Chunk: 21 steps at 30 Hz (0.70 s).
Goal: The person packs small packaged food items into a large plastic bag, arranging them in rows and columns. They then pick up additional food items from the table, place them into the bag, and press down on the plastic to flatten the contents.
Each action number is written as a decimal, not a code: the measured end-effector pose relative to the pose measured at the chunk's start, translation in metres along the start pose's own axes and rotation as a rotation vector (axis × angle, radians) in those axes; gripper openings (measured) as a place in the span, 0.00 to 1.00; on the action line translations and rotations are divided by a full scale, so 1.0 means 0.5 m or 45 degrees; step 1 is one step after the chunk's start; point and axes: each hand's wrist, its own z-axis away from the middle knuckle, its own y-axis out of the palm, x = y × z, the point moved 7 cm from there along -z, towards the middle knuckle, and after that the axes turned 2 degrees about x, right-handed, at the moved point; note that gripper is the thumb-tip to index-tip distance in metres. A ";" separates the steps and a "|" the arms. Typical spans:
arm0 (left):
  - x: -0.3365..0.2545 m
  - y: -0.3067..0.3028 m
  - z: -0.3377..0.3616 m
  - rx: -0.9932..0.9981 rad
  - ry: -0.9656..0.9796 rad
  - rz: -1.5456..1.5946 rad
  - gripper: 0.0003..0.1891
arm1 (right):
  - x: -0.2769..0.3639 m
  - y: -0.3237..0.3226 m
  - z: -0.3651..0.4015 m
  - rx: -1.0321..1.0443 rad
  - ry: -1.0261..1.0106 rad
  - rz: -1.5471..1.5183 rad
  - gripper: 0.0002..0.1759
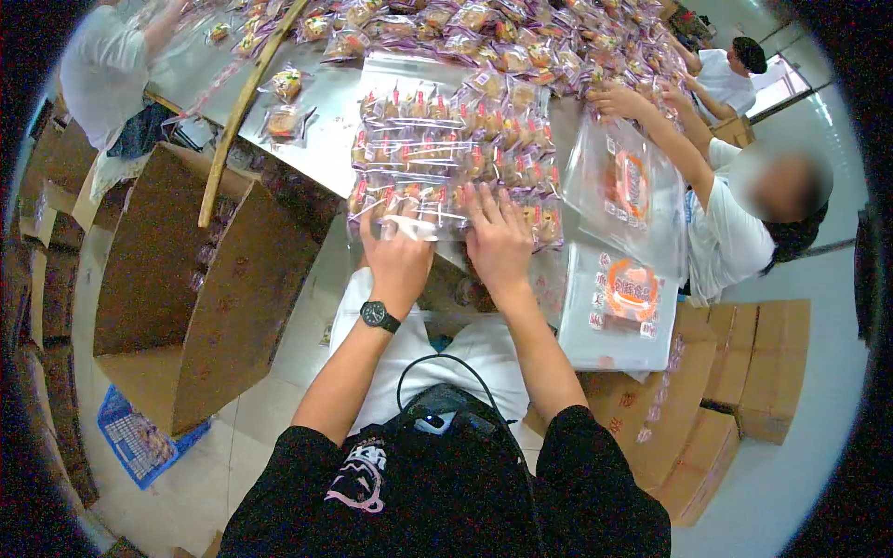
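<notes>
A large clear plastic bag (pixel 409 153) lies on the table before me, packed with rows of small individually wrapped cakes (pixel 437 112). On its near left part rests my left hand (pixel 400 260), fingers stretched over the plastic; a black watch (pixel 375 315) is on that wrist. My right hand (pixel 499 237) lies flat on the near row, to the right of the left one, with its fingers spread. Both hands touch the bag's surface. Two loose wrapped cakes (pixel 284 122) sit left of the bag.
Wrapped cakes (pixel 521 37) are heaped at the back. Printed clear bags (pixel 619 298) are stacked at right. A wooden stick (pixel 244 107) crosses the left table edge above an open carton (pixel 214 298). Co-workers (pixel 744 214) stand at right and left. Cartons (pixel 688 418) and a blue basket (pixel 139 437) are on the floor.
</notes>
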 end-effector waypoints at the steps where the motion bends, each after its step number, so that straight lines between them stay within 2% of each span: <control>1: 0.001 0.000 -0.002 0.015 -0.001 -0.032 0.27 | 0.000 0.004 0.002 -0.017 -0.007 -0.001 0.41; 5: -0.009 0.011 -0.003 -0.121 -0.027 -0.061 0.26 | 0.007 0.008 0.003 -0.002 -0.006 -0.016 0.40; 6: -0.009 0.015 -0.004 -0.030 -0.041 -0.019 0.27 | 0.013 -0.002 0.005 0.027 0.001 -0.018 0.40; 9: -0.030 -0.026 0.006 -0.097 0.018 -0.040 0.28 | 0.036 -0.051 0.016 0.089 -0.027 0.028 0.39; 10: -0.041 -0.061 0.032 -0.086 0.104 0.080 0.28 | 0.049 -0.069 0.036 0.092 -0.067 -0.008 0.38; 11: -0.050 -0.051 0.084 0.067 0.172 0.318 0.27 | 0.058 -0.087 0.056 0.096 -0.110 -0.055 0.37; 13: -0.061 -0.144 0.205 -0.079 0.644 0.551 0.21 | 0.079 -0.108 0.108 0.091 -0.199 -0.133 0.35; 15: -0.009 -0.196 0.330 -0.072 0.582 0.740 0.16 | 0.094 -0.131 0.157 0.024 -0.311 -0.214 0.31; 16: 0.046 -0.179 0.395 -0.089 0.344 0.836 0.11 | 0.094 -0.133 0.178 0.014 -0.339 -0.264 0.29; 17: 0.103 -0.150 0.479 0.134 -0.014 0.771 0.10 | 0.102 -0.144 0.186 -0.001 -0.373 -0.327 0.30; 19: 0.219 -0.174 0.608 -0.059 -0.676 0.739 0.06 | 0.114 -0.159 0.180 -0.042 -0.471 -0.379 0.30; 21: 0.304 -0.159 0.767 -0.050 -1.247 0.658 0.07 | 0.146 -0.169 0.138 -0.106 -0.540 -0.434 0.30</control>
